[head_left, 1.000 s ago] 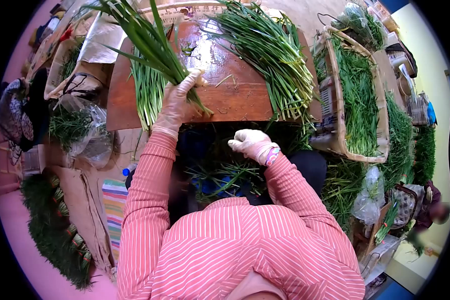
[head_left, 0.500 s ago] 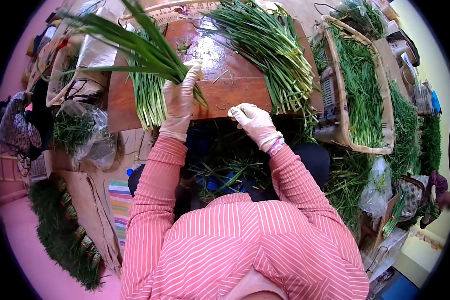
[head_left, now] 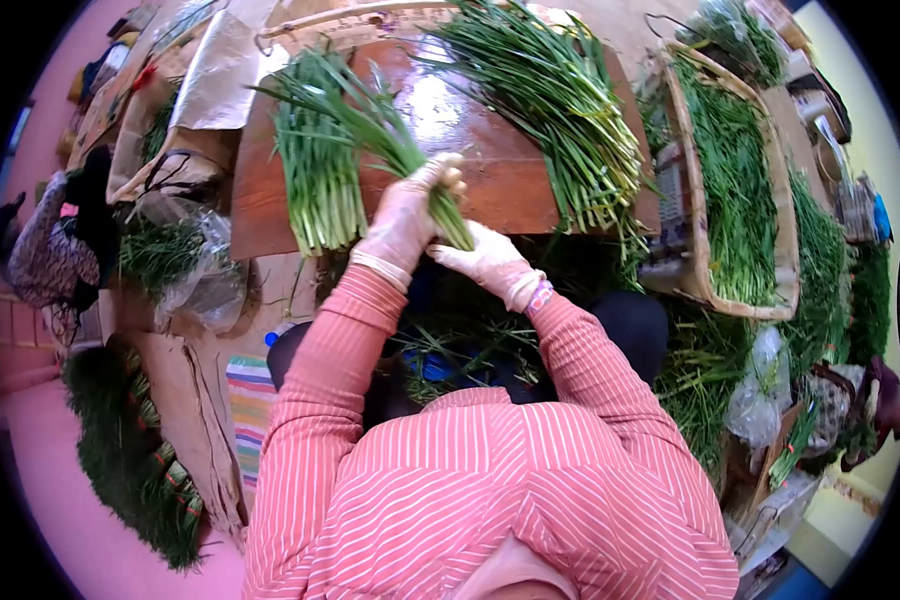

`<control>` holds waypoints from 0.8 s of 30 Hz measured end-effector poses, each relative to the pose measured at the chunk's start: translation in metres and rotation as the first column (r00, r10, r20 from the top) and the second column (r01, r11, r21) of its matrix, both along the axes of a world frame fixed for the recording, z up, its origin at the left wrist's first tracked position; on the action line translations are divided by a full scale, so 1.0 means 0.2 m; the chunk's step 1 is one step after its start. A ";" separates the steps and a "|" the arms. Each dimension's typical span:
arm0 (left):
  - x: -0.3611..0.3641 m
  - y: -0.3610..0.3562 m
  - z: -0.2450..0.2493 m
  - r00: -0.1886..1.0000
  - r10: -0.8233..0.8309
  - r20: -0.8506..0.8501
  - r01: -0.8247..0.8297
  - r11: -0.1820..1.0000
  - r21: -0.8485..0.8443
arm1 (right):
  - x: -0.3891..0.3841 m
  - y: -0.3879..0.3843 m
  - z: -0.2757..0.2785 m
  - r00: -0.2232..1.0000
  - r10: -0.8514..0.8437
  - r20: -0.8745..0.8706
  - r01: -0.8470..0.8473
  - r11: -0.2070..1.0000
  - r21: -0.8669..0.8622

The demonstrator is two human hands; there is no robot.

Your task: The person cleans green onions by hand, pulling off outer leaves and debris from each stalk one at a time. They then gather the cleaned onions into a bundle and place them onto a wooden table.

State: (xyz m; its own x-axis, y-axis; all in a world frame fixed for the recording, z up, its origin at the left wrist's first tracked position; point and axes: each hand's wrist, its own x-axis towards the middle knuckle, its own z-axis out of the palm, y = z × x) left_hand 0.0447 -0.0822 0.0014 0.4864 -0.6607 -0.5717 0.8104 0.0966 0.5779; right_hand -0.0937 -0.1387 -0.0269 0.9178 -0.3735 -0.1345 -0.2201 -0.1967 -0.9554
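Note:
In the head view my gloved left hand (head_left: 407, 212) is wrapped round a small bunch of garlic chives (head_left: 397, 142), with the leaves pointing up and left and the pale stem ends down and right. My gloved right hand (head_left: 487, 262) is closed at the lower stem ends, its fingers partly hidden behind them. Both hands are at the near edge of a wet brown wooden board (head_left: 500, 190). On its left side lies a smaller pile of garlic chives (head_left: 317, 190), and a larger pile of garlic chives (head_left: 560, 110) covers its right side.
To the right stands a lined basket (head_left: 705, 250) full of chives. Loose greens (head_left: 695, 370) lie beside my right knee. Tied bundles (head_left: 135, 450) rest on the floor at left, near a clear plastic bag (head_left: 210, 270) of greens. Another person (head_left: 60, 240) is at far left.
My left hand has moved right and down with the bunch, bringing its stem ends to my right hand. The leaves no longer hang over the board's left edge. The view has shifted slightly.

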 end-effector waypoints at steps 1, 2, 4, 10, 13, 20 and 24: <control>0.00 0.01 -0.04 0.994 -0.088 -0.067 0.083 0.994 -0.069 | 0.00 0.00 0.02 0.979 0.126 -0.159 -0.067 0.941 0.333; -0.02 0.02 -0.07 0.993 -0.101 -0.069 0.095 0.992 -0.078 | -0.01 0.03 0.06 0.968 0.107 -0.225 0.008 0.889 0.457; -0.09 0.04 -0.03 0.999 -0.046 -0.008 0.046 0.999 0.018 | -0.03 0.09 0.11 0.939 0.052 -0.341 0.146 0.836 0.529; -0.26 0.13 0.04 0.895 0.116 0.431 -0.203 0.966 0.162 | -0.04 0.17 0.12 0.860 -0.028 -0.510 -0.002 0.998 -0.059; -0.29 0.14 0.03 0.882 0.203 0.425 -0.276 0.954 0.117 | -0.08 0.25 0.00 0.960 -0.137 -0.245 -0.056 0.762 -0.645; -0.05 0.26 0.19 0.765 0.368 0.529 -0.386 0.919 -0.081 | -0.12 0.19 0.07 0.954 -0.117 -0.275 -0.136 0.652 -0.746; 0.35 0.53 0.26 0.700 0.269 0.662 -0.392 0.919 0.040 | -0.16 0.12 0.04 0.939 -0.130 -0.317 -0.127 0.727 -0.674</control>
State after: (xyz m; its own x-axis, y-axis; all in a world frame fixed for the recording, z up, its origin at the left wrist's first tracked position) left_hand 0.1139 0.0235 0.0542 0.9407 -0.3122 -0.1328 0.1841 0.1408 0.9728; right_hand -0.1248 -0.1149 -0.0185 0.8668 -0.4818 -0.1286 -0.4859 -0.7582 -0.4348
